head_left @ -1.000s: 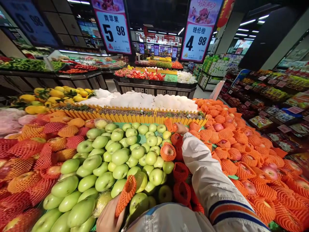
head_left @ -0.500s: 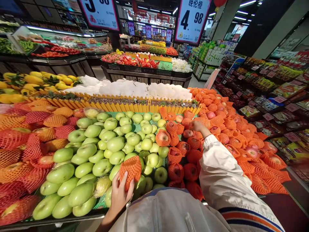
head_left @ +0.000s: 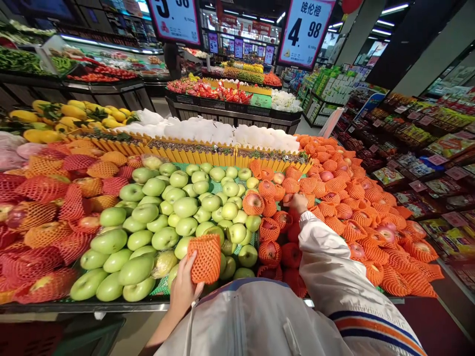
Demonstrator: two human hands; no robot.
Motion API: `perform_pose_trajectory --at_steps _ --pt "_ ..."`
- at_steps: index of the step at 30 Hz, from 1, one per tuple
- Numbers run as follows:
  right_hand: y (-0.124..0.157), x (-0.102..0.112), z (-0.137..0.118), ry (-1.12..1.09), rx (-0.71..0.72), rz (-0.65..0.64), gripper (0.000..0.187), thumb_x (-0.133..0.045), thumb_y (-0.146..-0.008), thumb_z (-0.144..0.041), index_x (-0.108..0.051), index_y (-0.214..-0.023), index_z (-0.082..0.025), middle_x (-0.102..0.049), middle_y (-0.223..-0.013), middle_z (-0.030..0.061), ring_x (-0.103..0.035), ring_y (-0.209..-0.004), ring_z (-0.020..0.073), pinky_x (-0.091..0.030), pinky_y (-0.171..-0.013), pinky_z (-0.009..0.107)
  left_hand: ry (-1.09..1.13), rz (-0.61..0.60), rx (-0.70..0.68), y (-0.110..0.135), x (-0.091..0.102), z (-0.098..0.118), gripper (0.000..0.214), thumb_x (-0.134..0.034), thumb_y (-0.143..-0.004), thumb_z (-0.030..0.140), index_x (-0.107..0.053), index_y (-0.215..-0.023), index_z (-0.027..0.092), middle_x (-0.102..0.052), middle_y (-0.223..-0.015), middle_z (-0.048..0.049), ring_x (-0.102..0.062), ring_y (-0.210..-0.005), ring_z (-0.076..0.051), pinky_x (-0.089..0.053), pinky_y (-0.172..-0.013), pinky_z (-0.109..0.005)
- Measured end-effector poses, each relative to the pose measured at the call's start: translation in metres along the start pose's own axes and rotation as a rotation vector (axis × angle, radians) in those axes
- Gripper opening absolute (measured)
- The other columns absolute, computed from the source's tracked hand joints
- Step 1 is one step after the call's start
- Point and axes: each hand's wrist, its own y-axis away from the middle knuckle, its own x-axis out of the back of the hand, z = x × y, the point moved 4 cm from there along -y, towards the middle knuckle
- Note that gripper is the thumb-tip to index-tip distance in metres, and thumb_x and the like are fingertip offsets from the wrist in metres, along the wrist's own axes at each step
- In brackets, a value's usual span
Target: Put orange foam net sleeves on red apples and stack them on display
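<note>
My left hand [head_left: 185,282] is closed around an orange foam fruit net [head_left: 206,258], held upright above the front of the green apples [head_left: 185,207]. The net looks full and rounded, but what is inside it does not show. On the right, my right hand [head_left: 298,202] reaches down among red apples in orange foam nets [head_left: 270,253]. Its fingers curl downward and their tips are hidden, with a reddish shape at them. A netted apple [head_left: 253,202] lies left of this hand, at the edge of the green ones.
Fruit in red and orange nets [head_left: 48,198] is heaped at left, more netted apples [head_left: 367,232] at right. Behind runs a low yellow picket-fence planter [head_left: 193,153], with white-wrapped fruit [head_left: 208,132] beyond. Price signs [head_left: 304,32] hang overhead. Packaged-goods shelves [head_left: 426,143] stand at far right.
The view has shifted, and the scene sits a little to the right. My right hand has drawn slightly back and lower among the apples. The net in my left hand has turned more upright.
</note>
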Motion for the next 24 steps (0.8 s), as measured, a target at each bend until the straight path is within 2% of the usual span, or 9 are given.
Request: perform_pose_trajectory --at_steps 3,6,8,10,12,14,18,20,24 --pt "0.006 0.034 0.002 -0.008 -0.009 0.048 0.06 -0.084 -0.069 -0.047 -0.068 -0.112 -0.01 -0.07 -0.119 0.0275 -0.06 -0.125 0.0395 -0.051 -0.092 0.042 -0.04 0.078 -0.07 -0.005 0.014 -0.006 0.063 -0.05 -0.077 0.008 -0.052 -0.139 0.023 -0.05 -0.138 -0.0157 -0.061 -0.119 -0.034 -0.06 -0.085 -0.043" --pt "0.029 0.08 0.009 -0.082 0.006 0.12 0.058 -0.077 -0.073 -0.056 -0.067 -0.11 -0.012 -0.072 -0.112 0.0241 -0.066 -0.111 0.0376 -0.051 -0.088 0.042 -0.008 0.156 -0.097 -0.017 0.024 -0.005 0.055 -0.048 -0.073 0.004 -0.064 -0.123 0.02 -0.048 -0.137 -0.0147 -0.056 -0.127 -0.033 -0.054 -0.102 -0.05" --pt "0.058 0.107 0.01 -0.328 0.072 0.118 0.057 -0.077 -0.068 -0.06 -0.068 -0.103 -0.016 -0.074 -0.1 0.0158 -0.069 -0.096 0.0336 -0.052 -0.083 0.042 0.078 0.14 -0.074 -0.027 0.024 0.001 0.052 -0.046 -0.075 0.002 -0.067 -0.118 0.02 -0.052 -0.133 -0.0127 -0.058 -0.125 -0.029 -0.053 -0.104 -0.047" --pt "0.097 0.12 0.005 -0.691 0.158 0.001 0.056 -0.074 -0.065 -0.062 -0.069 -0.098 -0.018 -0.074 -0.093 0.0107 -0.069 -0.089 0.0307 -0.053 -0.081 0.042 0.209 0.084 -0.042 -0.039 0.018 0.011 0.045 -0.046 -0.079 0.003 -0.069 -0.114 0.021 -0.061 -0.124 -0.0099 -0.063 -0.118 -0.024 -0.055 -0.099 -0.04" --pt "0.144 0.116 -0.01 -1.067 0.23 -0.187 0.057 -0.074 -0.063 -0.061 -0.07 -0.103 -0.019 -0.074 -0.101 0.0101 -0.068 -0.096 0.0296 -0.053 -0.088 0.043 0.35 0.016 -0.013 -0.05 0.008 0.025 0.032 -0.051 -0.084 0.01 -0.07 -0.107 0.02 -0.067 -0.113 -0.0081 -0.068 -0.108 -0.022 -0.058 -0.09 -0.035" --pt "0.191 0.098 -0.031 -1.365 0.267 -0.396 0.061 -0.075 -0.058 -0.06 -0.069 -0.104 -0.02 -0.074 -0.104 0.0101 -0.067 -0.1 0.03 -0.052 -0.092 0.045 0.48 -0.067 0.019 -0.06 -0.003 0.041 0.026 -0.055 -0.085 0.016 -0.07 -0.107 0.019 -0.071 -0.107 -0.0079 -0.071 -0.101 -0.022 -0.058 -0.086 -0.033" --pt "0.263 0.047 -0.079 -1.702 0.348 -0.83 0.065 -0.07 -0.056 -0.065 -0.069 -0.106 -0.022 -0.072 -0.104 0.0108 -0.065 -0.105 0.0314 -0.053 -0.092 0.047 0.616 -0.268 0.064 -0.073 -0.023 0.069 0.041 -0.063 -0.081 0.02 -0.065 -0.122 0.016 -0.074 -0.115 -0.0119 -0.072 -0.103 -0.025 -0.058 -0.09 -0.035" --pt "0.278 0.029 -0.094 -1.715 0.382 -0.865 0.063 -0.075 -0.054 -0.064 -0.071 -0.102 -0.023 -0.071 -0.105 0.0087 -0.064 -0.106 0.0299 -0.051 -0.096 0.046 0.624 -0.335 0.046 -0.075 -0.029 0.079 0.044 -0.063 -0.082 0.021 -0.063 -0.126 0.016 -0.072 -0.12 -0.0138 -0.071 -0.108 -0.026 -0.057 -0.095 -0.038" --pt "0.28 0.012 -0.101 -1.572 0.42 -0.723 0.065 -0.086 -0.049 -0.063 -0.074 -0.099 -0.024 -0.067 -0.107 0.0059 -0.06 -0.104 0.0279 -0.049 -0.099 0.045 0.583 -0.405 0.034 -0.075 -0.03 0.08 0.053 -0.066 -0.08 0.022 -0.058 -0.132 0.019 -0.071 -0.121 -0.012 -0.07 -0.106 -0.025 -0.056 -0.095 -0.039"
